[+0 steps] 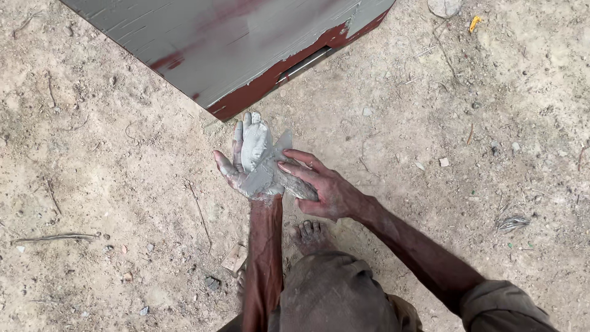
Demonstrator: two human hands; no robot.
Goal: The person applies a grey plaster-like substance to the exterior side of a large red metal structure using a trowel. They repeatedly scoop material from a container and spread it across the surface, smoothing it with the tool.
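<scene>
My left hand [241, 165] is held palm up, smeared with grey putty, and a thick lump of grey putty [254, 146] lies across its fingers and palm. My right hand [322, 187] grips a flat putty blade [289, 166], coated grey, and presses it against the left palm. Both hands hover just below the corner of a metal box [233, 43] whose top is covered in streaky grey putty while its side shows dark red paint.
Dry sandy ground [123, 184] with twigs, pebbles and small scraps surrounds me. My bare foot [309, 235] and bent knee [335, 295] are below the hands. A small flat stone [235, 257] lies near my left forearm.
</scene>
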